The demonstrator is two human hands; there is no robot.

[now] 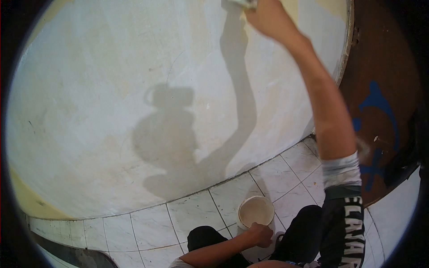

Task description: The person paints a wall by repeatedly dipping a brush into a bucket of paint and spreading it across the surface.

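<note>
My right hand is raised at the top of the view, its fingers closed round a pale tool against the wall. The tool is partly cut off by the frame edge. Low in the view, my left hand is closed at the near rim of a small round white bucket. What its fingers grip is hard to make out. Whitish, streaky patches cover much of the pale yellow wall.
White floor tiles run along the foot of the wall. A brown panel with blue markings stands at the right. Shadows of the head and raised arm fall on the wall. My dark-clad knees flank the bucket.
</note>
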